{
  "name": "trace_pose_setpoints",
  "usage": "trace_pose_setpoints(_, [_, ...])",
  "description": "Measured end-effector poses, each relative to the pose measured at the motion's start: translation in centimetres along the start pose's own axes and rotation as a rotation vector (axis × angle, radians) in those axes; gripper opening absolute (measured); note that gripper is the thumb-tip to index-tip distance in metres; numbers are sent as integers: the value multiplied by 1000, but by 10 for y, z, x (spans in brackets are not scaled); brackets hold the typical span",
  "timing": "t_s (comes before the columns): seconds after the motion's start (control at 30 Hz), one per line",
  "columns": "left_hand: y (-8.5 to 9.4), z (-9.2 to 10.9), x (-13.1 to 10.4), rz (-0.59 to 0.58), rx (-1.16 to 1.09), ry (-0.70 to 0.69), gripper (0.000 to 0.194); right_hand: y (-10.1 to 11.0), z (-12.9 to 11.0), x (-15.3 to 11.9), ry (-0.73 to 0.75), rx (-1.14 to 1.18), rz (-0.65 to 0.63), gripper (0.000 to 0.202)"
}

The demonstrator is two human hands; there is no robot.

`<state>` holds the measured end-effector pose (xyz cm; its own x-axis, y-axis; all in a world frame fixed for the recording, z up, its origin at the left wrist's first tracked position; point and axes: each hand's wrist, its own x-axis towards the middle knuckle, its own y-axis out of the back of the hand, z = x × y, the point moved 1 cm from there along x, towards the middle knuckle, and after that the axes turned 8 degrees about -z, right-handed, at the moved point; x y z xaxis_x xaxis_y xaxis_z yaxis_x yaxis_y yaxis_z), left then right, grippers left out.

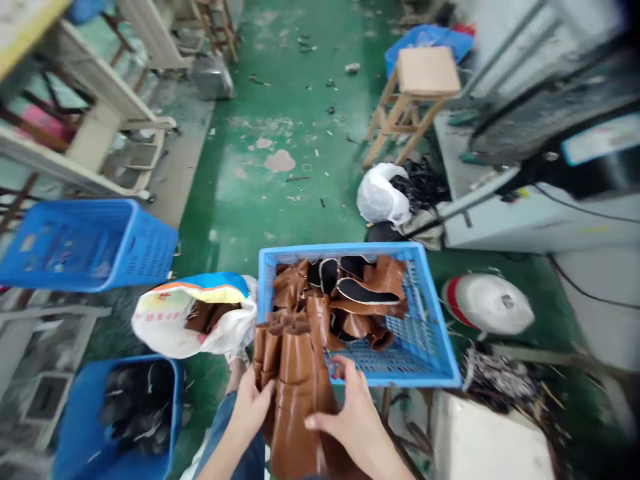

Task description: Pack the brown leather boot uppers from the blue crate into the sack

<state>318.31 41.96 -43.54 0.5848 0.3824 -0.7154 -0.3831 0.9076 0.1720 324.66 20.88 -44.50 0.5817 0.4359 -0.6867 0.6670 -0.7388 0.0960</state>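
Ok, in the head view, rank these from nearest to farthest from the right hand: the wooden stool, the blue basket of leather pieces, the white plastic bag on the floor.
1. Blue basket: right beside the right hand, its front rim at the fingertips.
2. White plastic bag: on the green floor beyond the basket.
3. Wooden stool: farthest, up the aisle toward the top right.

**Floor open ahead, sides hemmed in**

Open green floor (pixel 280 133) is seen beyond the basket (pixel 430 360). The left is blocked by a sack (pixel 165 320) and blue crates (pixel 145 247); the right by a machine (pixel 540 213). A stool (pixel 425 73) and white bag (pixel 380 197) are set along the right edge.
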Motion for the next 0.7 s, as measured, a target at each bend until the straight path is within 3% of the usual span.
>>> trace_pose_setpoints(0.07, [17, 2, -21, -38, -82, 32, 50, -22, 2, -2, 15, 296, -233, 120])
trace_pose_setpoints(0.13, [39, 1, -36, -71, -166, 81, 53, -47, -4, -4, 26, 618, -586, 118])
trace_pose_setpoints(0.2, [65, -3, -45, -107, -252, 126, 56, -70, -19, -3, -3, 773, -783, 106])
trace_pose_setpoints(0.37, [133, -23, -43, -204, -385, 198, 58, -131, -73, 19, -54, 674, -734, 94])
trace_pose_setpoints(0.5, [200, -45, -26, -167, -333, 180, 60, -205, -97, 43, -99, 605, -700, 78])
trace_pose_setpoints(0.6, [267, -66, 4, -26, -203, 149, 61, -268, -100, 70, -225, 610, -613, 72])
trace_pose_setpoints(0.7, [341, -85, 61, 275, -30, 153, 77, -321, -102, 124, -356, 488, -542, 66])
